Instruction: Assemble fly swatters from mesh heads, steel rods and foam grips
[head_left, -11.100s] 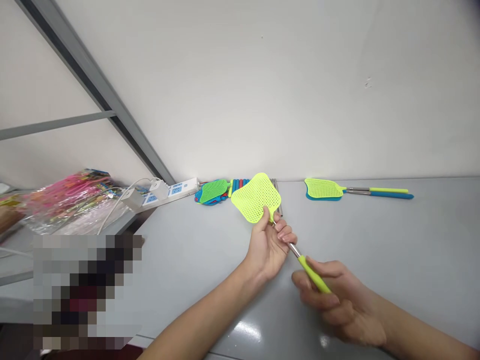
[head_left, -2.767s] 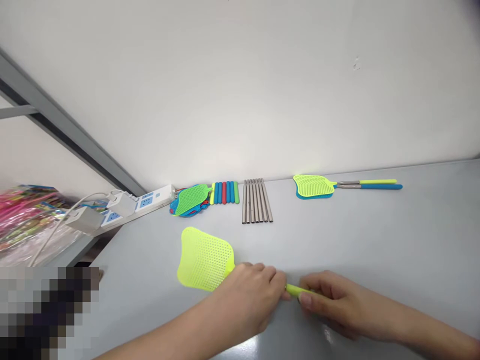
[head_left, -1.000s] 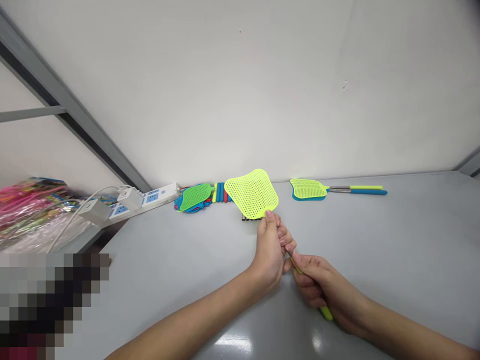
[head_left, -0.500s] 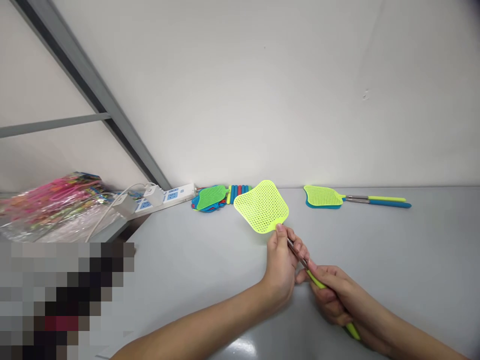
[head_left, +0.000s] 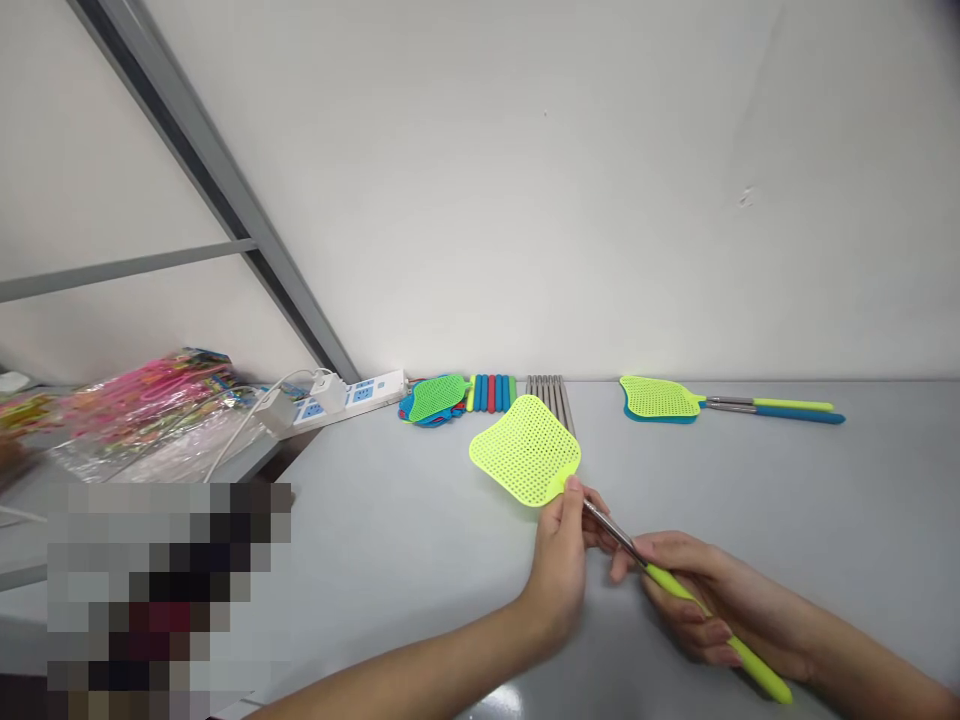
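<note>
A yellow-green fly swatter (head_left: 525, 452) with a perforated head, a metal rod and a yellow-green grip is held slantwise over the table. My left hand (head_left: 561, 560) is closed at the neck, its thumb against the base of the head. Around the grip's upper part, near the rod, my right hand (head_left: 694, 600) is closed, with the grip's end sticking out below. Behind the swatter head, several metal rods (head_left: 551, 393) lie side by side, partly covered by it. To their left are several coloured grips (head_left: 492, 393) in a row and a pile of swatter heads (head_left: 437, 398).
Two whole swatters, one yellow-green (head_left: 660, 397) and one blue (head_left: 799, 413), lie stacked by the wall at right. A white power strip (head_left: 382, 390) with plugs and a cable sits at left, near plastic-wrapped pink goods (head_left: 150, 400). The grey tabletop (head_left: 405, 540) meets the wall behind.
The swatter has lowered slightly and its grip now shows more fully, extending to the lower right. My right hand has shifted rightward. The metal rods behind have come into view as the camera turned.
</note>
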